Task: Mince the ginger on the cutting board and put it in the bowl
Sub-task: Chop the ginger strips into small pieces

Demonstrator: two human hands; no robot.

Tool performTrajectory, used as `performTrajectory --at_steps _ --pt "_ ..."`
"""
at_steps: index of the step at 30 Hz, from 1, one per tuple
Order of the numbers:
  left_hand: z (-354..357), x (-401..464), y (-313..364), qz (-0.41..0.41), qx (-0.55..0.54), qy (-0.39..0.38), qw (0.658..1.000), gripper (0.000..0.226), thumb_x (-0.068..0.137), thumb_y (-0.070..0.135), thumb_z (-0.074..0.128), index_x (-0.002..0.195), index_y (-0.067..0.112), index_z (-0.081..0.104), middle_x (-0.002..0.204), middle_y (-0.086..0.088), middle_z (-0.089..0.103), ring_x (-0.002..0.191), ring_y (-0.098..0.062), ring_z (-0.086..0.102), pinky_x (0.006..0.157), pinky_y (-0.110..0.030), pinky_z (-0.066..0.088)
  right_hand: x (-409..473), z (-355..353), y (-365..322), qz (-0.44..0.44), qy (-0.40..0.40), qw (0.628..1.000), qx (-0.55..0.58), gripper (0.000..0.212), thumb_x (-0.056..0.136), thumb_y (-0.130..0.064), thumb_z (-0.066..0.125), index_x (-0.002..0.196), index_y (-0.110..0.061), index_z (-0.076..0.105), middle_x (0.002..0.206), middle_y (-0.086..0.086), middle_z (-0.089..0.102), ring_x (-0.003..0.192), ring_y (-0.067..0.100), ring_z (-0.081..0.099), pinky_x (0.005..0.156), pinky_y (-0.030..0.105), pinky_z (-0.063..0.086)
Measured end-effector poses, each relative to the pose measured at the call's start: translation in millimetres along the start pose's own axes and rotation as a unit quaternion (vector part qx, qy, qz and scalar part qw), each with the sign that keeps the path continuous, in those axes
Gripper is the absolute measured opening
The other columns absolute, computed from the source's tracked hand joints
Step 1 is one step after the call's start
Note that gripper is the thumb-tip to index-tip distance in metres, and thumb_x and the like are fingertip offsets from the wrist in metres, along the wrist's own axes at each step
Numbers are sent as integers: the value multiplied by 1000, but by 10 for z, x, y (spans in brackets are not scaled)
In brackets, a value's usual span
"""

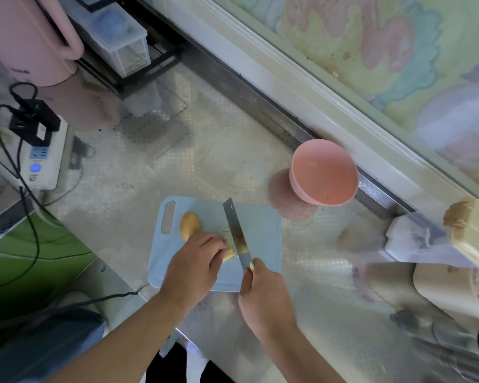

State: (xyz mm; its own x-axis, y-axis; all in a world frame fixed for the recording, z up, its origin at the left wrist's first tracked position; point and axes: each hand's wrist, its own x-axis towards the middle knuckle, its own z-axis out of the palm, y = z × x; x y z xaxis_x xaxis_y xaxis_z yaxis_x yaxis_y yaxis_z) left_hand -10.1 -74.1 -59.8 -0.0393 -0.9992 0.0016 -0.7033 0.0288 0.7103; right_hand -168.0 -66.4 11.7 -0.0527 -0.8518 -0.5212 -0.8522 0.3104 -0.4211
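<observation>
I am looking down at a shiny metal worktop with a painted wall along its far edge. My right hand is wrapped tight around the handle of the knife, and the handle is hidden inside my fist. The blade points away from me and stands on its edge, pressed down into the ginger. My left hand is curled over that ginger just to the left of the blade, with its fingertips pushing the piece down and sitting very near the steel. A few thin yellow sticks lie beside the blade. One bigger lump of ginger rests uncut near the handle hole at the left end of the blue cutting board. The board lies near the front edge of the worktop. The pink bowl stands off the board's far right corner, close to the back edge of the worktop, and I see no ginger in it. I think I am in the cutting step, and it is not close to done. Next I should lift the knife, slide my left fingers back a little, and cut again, keeping them tucked away from the blade. The big lump needs cutting too before anything goes in the bowl.
</observation>
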Motion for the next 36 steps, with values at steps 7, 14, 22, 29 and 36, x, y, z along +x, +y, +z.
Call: performTrajectory --at_steps 7,14,22,29,36 --pt "3 17 19 -48 -36 -2 998 6 97 23 70 91 24 68 98 17 66 90 -5 61 74 -31 56 -103 -39 -40 -3 -3 1000 -15 28 100 -24 38 73 -22 34 63 0 49 53 17 45 44 29 24" --pt "14 22 2 -46 -38 -3 998 11 97 23 70 88 23 63 92 16 62 84 -10 60 70 -36 57 -102 -31 -78 2 -11 999 -34 30 101 -24 37 72 -23 32 65 0 49 54 16 45 44 29 25" --pt "-6 32 28 -43 -24 -1 999 11 96 22 70 88 22 63 92 14 61 79 -11 59 65 -37 55 -102 -28 -78 9 -25 998 -61 27 100 -22 36 74 -23 31 67 -1 49 55 15 45 44 28 24" --pt "-20 38 33 -38 -15 4 999 15 95 19 72 84 21 62 89 14 58 71 -12 57 59 -35 53 -117 -45 -94 20 -50 996 -72 27 99 -19 38 73 -24 31 70 -4 48 56 12 44 44 27 24" --pt "-37 56 38 -40 -21 -6 999 19 95 17 73 81 23 61 86 14 58 73 -12 58 60 -26 51 28 13 -125 31 -74 994 -80 10 90 -13 45 82 -18 41 77 -1 52 59 15 46 45 27 28"
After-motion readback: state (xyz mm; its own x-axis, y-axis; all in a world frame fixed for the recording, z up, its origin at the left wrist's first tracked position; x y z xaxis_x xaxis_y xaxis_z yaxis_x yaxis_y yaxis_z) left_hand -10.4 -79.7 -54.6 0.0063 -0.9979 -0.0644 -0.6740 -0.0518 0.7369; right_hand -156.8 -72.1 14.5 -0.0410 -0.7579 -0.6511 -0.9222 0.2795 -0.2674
